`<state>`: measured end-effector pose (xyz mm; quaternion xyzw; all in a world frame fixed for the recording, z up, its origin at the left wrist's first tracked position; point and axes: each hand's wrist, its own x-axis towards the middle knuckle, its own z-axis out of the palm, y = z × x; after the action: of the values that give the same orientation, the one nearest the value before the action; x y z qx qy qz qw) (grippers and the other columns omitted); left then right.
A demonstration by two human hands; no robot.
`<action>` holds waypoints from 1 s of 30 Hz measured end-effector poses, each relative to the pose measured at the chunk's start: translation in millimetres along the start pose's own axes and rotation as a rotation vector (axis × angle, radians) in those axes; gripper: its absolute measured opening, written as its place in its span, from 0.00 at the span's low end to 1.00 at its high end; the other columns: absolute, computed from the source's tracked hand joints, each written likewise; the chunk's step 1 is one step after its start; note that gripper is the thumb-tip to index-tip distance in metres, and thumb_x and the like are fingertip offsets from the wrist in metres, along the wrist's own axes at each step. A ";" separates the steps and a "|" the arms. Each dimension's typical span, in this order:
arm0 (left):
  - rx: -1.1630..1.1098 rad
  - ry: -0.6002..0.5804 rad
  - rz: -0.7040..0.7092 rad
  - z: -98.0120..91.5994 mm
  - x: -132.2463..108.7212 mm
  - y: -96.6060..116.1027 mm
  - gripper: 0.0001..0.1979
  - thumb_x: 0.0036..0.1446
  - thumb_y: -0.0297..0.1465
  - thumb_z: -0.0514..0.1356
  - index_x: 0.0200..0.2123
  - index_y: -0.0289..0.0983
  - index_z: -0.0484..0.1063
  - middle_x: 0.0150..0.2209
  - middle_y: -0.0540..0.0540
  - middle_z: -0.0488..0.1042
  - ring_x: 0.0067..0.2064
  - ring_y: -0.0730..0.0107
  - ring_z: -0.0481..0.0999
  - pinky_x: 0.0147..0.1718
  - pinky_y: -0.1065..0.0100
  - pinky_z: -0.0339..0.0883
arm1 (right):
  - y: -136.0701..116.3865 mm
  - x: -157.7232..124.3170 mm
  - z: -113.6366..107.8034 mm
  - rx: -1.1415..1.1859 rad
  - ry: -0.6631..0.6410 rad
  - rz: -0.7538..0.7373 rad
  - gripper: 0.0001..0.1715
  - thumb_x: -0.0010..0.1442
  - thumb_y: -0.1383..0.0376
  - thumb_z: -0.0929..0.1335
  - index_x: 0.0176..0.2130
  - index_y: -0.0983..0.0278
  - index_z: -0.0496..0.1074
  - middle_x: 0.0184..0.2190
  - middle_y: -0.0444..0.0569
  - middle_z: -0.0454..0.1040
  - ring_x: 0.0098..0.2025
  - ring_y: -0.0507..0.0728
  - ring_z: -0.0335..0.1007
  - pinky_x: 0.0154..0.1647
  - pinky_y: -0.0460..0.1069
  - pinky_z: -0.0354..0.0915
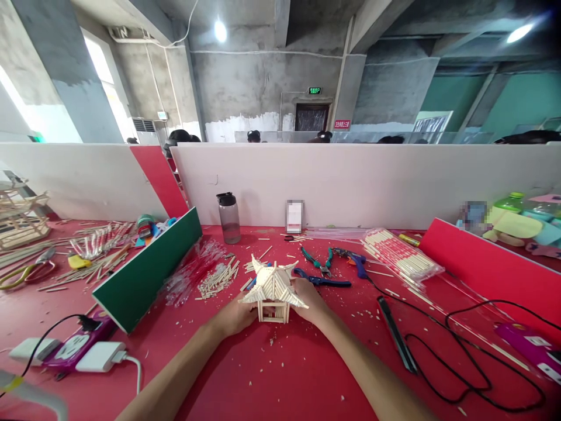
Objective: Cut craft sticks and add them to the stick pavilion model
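A small pavilion model (275, 289) built of pale wooden sticks stands upright in the middle, its roof corners flaring outward. My left hand (239, 313) grips it from the left and my right hand (308, 299) from the right. The roof and frame hide most of the fingers on both hands. Just behind the model lie blue-handled pliers (322, 280) and green-handled pliers (322, 263). To the left of it is a heap of short cut sticks (219, 279).
A dark water bottle (229, 219) and a phone (295, 216) stand at the back partition. Right of me are a glue gun (357, 261), bagged sticks (401, 257), a black utility knife (397, 333) and a looping cable. A green board (151, 272) and purple power strip (72, 345) are left.
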<state>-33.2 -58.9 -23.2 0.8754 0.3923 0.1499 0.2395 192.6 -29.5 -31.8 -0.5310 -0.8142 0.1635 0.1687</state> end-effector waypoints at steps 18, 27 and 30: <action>0.058 0.067 0.039 1.2 -0.9 -4.5 0.21 0.63 0.27 0.48 0.52 0.43 0.76 0.50 0.46 0.78 0.52 0.63 0.75 0.54 0.65 0.67 | -0.5 -2.1 -2.9 0.033 0.010 -0.067 0.07 0.57 0.66 0.68 0.35 0.66 0.77 0.35 0.56 0.79 0.42 0.61 0.76 0.35 0.45 0.59; -0.006 0.052 0.071 4.2 1.9 -5.3 0.23 0.56 0.21 0.50 0.48 0.43 0.78 0.44 0.50 0.80 0.47 0.67 0.76 0.52 0.69 0.67 | 3.8 -0.4 3.5 0.046 0.042 -0.083 0.07 0.58 0.66 0.67 0.32 0.67 0.76 0.33 0.56 0.79 0.40 0.60 0.76 0.32 0.46 0.58; -0.029 0.113 0.104 1.8 0.5 -2.4 0.21 0.54 0.20 0.50 0.43 0.40 0.79 0.42 0.47 0.80 0.45 0.66 0.77 0.50 0.69 0.68 | 7.0 0.2 7.6 0.065 0.045 -0.082 0.07 0.57 0.66 0.67 0.32 0.66 0.76 0.34 0.56 0.79 0.38 0.60 0.76 0.31 0.46 0.57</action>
<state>-33.5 -57.7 -26.0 0.8811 0.3571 0.2171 0.2213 194.8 -27.4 -41.7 -0.4951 -0.8254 0.1709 0.2106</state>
